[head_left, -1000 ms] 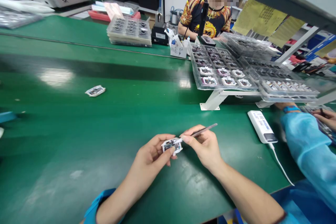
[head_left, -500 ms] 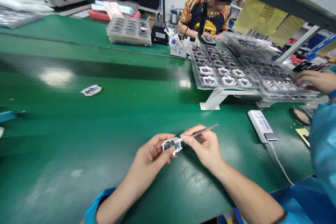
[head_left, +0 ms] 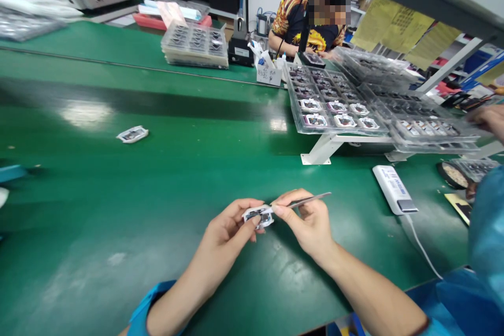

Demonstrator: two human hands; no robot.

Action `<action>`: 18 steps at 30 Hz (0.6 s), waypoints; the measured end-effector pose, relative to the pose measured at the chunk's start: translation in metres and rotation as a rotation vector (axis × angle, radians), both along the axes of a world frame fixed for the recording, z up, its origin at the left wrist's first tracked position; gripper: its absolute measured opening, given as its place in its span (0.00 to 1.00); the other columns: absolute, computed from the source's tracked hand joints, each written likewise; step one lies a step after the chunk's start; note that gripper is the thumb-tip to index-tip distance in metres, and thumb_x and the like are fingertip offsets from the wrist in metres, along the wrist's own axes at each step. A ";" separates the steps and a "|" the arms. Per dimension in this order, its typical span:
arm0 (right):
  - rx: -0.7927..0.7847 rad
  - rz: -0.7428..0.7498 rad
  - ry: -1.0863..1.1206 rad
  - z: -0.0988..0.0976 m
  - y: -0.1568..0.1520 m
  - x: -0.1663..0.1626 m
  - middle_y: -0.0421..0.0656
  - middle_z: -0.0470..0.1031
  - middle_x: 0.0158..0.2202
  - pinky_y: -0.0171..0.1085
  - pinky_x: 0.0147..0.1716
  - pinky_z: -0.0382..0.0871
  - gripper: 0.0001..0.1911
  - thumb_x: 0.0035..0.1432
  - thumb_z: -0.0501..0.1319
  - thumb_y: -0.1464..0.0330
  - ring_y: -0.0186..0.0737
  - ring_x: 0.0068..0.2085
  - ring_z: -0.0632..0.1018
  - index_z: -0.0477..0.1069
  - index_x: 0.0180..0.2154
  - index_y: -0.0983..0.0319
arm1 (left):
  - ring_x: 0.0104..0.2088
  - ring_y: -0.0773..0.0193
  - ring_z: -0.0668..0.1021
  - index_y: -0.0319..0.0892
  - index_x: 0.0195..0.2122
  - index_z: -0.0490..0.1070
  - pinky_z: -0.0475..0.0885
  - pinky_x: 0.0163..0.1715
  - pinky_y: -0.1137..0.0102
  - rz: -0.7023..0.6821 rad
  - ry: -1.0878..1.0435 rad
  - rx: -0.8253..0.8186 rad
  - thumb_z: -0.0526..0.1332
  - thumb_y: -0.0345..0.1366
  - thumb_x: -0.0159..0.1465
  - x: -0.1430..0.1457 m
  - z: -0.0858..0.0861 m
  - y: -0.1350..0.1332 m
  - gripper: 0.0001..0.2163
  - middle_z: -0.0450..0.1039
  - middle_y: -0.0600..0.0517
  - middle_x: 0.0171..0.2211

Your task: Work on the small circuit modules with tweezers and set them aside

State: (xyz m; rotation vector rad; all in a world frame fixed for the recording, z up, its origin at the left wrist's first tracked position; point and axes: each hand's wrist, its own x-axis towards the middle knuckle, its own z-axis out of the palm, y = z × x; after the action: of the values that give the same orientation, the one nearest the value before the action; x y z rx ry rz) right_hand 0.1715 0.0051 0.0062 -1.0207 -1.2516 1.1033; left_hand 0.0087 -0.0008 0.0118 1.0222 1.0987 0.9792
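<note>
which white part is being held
The white part in the left hand, by the metal tool; another lies on the green table, others sit in a clear tray.

Our glossy green desk [head_left: 177,178] carried a small white-framed part [head_left: 133,134] toward the left, a white device [head_left: 395,189] with its cable [head_left: 420,247] toward the right, a dark-rimmed round dish [head_left: 453,175] and a white stand's foot [head_left: 315,159].

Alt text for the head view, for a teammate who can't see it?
The left hand holds a small white-framed part over a green table while the right hand holds a thin tool to it. A similar part lies farther left; filled plastic trays stand at upper right.
</note>
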 end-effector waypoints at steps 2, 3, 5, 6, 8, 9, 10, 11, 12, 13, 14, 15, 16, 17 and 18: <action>0.002 0.000 -0.012 0.000 0.000 0.000 0.41 0.81 0.30 0.38 0.35 0.75 0.03 0.53 0.68 0.69 0.40 0.34 0.81 0.75 0.30 0.59 | 0.25 0.65 0.73 0.40 0.38 0.74 0.68 0.25 0.72 0.002 0.001 0.003 0.65 0.38 0.57 -0.001 0.000 0.000 0.10 0.75 0.53 0.25; 0.001 -0.002 -0.022 0.000 0.000 0.001 0.41 0.81 0.30 0.38 0.35 0.75 0.03 0.53 0.68 0.69 0.40 0.34 0.81 0.75 0.30 0.59 | 0.25 0.65 0.74 0.40 0.38 0.74 0.68 0.25 0.71 0.003 0.001 -0.001 0.65 0.38 0.56 -0.001 0.000 0.000 0.10 0.75 0.53 0.25; -0.002 -0.009 -0.051 0.000 0.000 0.001 0.41 0.81 0.30 0.38 0.35 0.74 0.03 0.54 0.68 0.69 0.40 0.33 0.81 0.75 0.30 0.59 | 0.25 0.65 0.74 0.40 0.38 0.74 0.68 0.25 0.71 0.003 -0.003 -0.017 0.66 0.38 0.56 -0.002 -0.001 0.000 0.10 0.75 0.53 0.26; -0.004 -0.016 -0.069 0.000 0.000 0.001 0.41 0.81 0.30 0.38 0.35 0.74 0.03 0.54 0.68 0.69 0.40 0.33 0.81 0.75 0.30 0.59 | 0.26 0.65 0.74 0.40 0.39 0.74 0.68 0.25 0.71 0.003 -0.005 -0.029 0.66 0.39 0.56 -0.002 -0.001 -0.001 0.11 0.75 0.53 0.26; -0.008 -0.032 -0.100 0.000 0.000 0.001 0.41 0.81 0.29 0.38 0.35 0.74 0.03 0.54 0.68 0.68 0.40 0.33 0.81 0.75 0.30 0.59 | 0.26 0.65 0.74 0.40 0.39 0.74 0.67 0.25 0.72 0.007 -0.007 -0.056 0.66 0.40 0.57 -0.001 -0.002 -0.001 0.12 0.75 0.53 0.27; -0.009 -0.040 -0.109 0.000 0.000 0.001 0.41 0.81 0.29 0.38 0.34 0.74 0.03 0.54 0.68 0.68 0.40 0.32 0.81 0.75 0.30 0.59 | 0.26 0.65 0.73 0.40 0.40 0.74 0.66 0.25 0.72 0.011 -0.005 -0.066 0.66 0.40 0.57 -0.001 -0.003 -0.002 0.12 0.75 0.53 0.26; -0.010 -0.046 -0.114 0.000 0.000 0.000 0.41 0.81 0.29 0.38 0.34 0.74 0.03 0.54 0.68 0.68 0.40 0.32 0.81 0.75 0.29 0.59 | 0.25 0.66 0.73 0.40 0.40 0.74 0.66 0.24 0.72 0.017 -0.002 -0.072 0.66 0.41 0.57 -0.001 -0.004 -0.002 0.13 0.74 0.53 0.26; -0.013 -0.052 -0.118 0.000 0.000 0.000 0.41 0.81 0.29 0.38 0.34 0.74 0.03 0.54 0.68 0.67 0.40 0.32 0.81 0.75 0.29 0.59 | 0.24 0.66 0.72 0.40 0.41 0.74 0.65 0.24 0.72 0.022 0.003 -0.079 0.66 0.41 0.57 0.000 -0.005 -0.002 0.14 0.74 0.54 0.25; -0.018 -0.057 -0.121 0.000 0.000 -0.001 0.41 0.81 0.28 0.38 0.33 0.74 0.03 0.54 0.67 0.67 0.39 0.31 0.81 0.75 0.29 0.59 | 0.24 0.66 0.71 0.39 0.41 0.74 0.64 0.23 0.73 0.028 0.009 -0.084 0.66 0.42 0.57 0.001 -0.006 -0.002 0.14 0.73 0.54 0.23; -0.023 -0.061 -0.124 0.000 0.000 -0.002 0.41 0.80 0.28 0.38 0.33 0.74 0.03 0.54 0.67 0.67 0.39 0.31 0.80 0.75 0.29 0.59 | 0.23 0.67 0.69 0.39 0.42 0.74 0.63 0.22 0.73 0.036 0.014 -0.091 0.66 0.42 0.57 0.001 -0.006 -0.002 0.15 0.71 0.55 0.21; -0.029 -0.066 -0.128 -0.001 0.000 -0.002 0.41 0.80 0.28 0.38 0.33 0.74 0.03 0.54 0.67 0.67 0.39 0.31 0.80 0.75 0.29 0.59 | 0.22 0.67 0.69 0.39 0.42 0.74 0.62 0.22 0.73 0.047 0.016 -0.101 0.66 0.43 0.57 0.002 -0.007 -0.003 0.15 0.70 0.56 0.20; -0.033 -0.070 -0.132 -0.001 -0.001 -0.003 0.41 0.80 0.28 0.38 0.33 0.74 0.04 0.54 0.67 0.67 0.39 0.30 0.80 0.75 0.29 0.59 | 0.21 0.67 0.68 0.39 0.41 0.74 0.61 0.21 0.73 0.057 0.012 -0.115 0.66 0.43 0.56 0.003 -0.008 -0.003 0.16 0.70 0.56 0.20; -0.036 -0.073 -0.137 -0.001 -0.001 -0.004 0.41 0.80 0.28 0.38 0.33 0.74 0.04 0.54 0.67 0.67 0.39 0.30 0.80 0.76 0.29 0.59 | 0.21 0.68 0.68 0.39 0.40 0.74 0.61 0.21 0.73 0.068 0.005 -0.130 0.66 0.44 0.56 0.003 -0.008 -0.003 0.16 0.69 0.56 0.21; -0.038 -0.074 -0.142 -0.001 -0.002 -0.005 0.41 0.81 0.28 0.38 0.33 0.74 0.04 0.54 0.67 0.67 0.40 0.31 0.81 0.76 0.29 0.59 | 0.21 0.69 0.67 0.39 0.40 0.74 0.61 0.21 0.73 0.079 -0.004 -0.142 0.67 0.45 0.55 0.004 -0.009 -0.003 0.16 0.69 0.56 0.22; -0.037 -0.073 -0.147 -0.001 -0.003 -0.005 0.41 0.81 0.28 0.38 0.34 0.74 0.04 0.54 0.67 0.67 0.40 0.31 0.81 0.76 0.29 0.60 | 0.21 0.69 0.67 0.40 0.39 0.74 0.60 0.21 0.74 0.088 -0.011 -0.148 0.67 0.45 0.54 0.004 -0.008 -0.003 0.16 0.69 0.56 0.23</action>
State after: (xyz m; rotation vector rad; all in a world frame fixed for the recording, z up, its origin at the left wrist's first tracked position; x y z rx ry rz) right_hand 0.1664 0.0025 0.0051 -1.1841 -1.3036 1.0135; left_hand 0.0132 -0.0037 0.0034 0.8534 1.1977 0.9573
